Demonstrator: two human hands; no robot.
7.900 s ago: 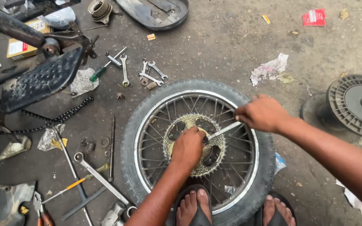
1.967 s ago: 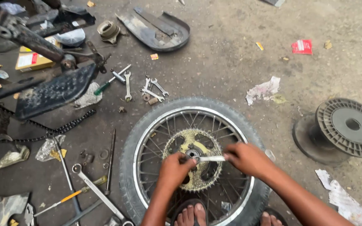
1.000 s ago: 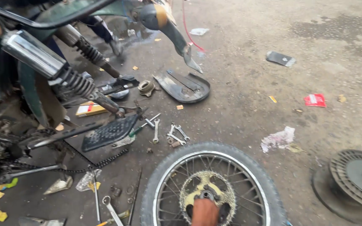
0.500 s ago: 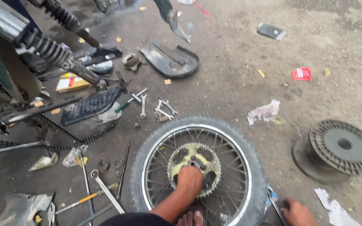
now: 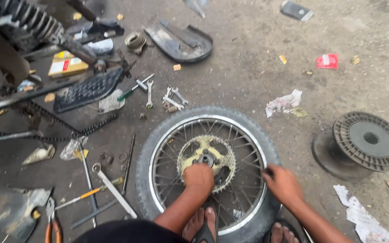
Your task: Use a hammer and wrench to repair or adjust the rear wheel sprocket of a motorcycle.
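Observation:
A spoked motorcycle wheel with a black tyre lies flat on the ground in front of me. A yellowish sprocket sits on its hub. My left hand is closed over the near edge of the sprocket. My right hand grips the rim and tyre on the wheel's right side, fingers curled over the edge. No tool shows in either hand. My feet in sandals press on the near side of the wheel.
Small spanners and a green-handled screwdriver lie beyond the wheel. A drive chain, long wrench and orange pliers lie left. A black spool stands right. Motorcycle parts and a shock absorber fill the upper left.
My right hand held a tool at the hub, dropped away to the lower right, and now grips the rim without it. The view swung up toward the motorcycle and back. The left hand stayed on the sprocket.

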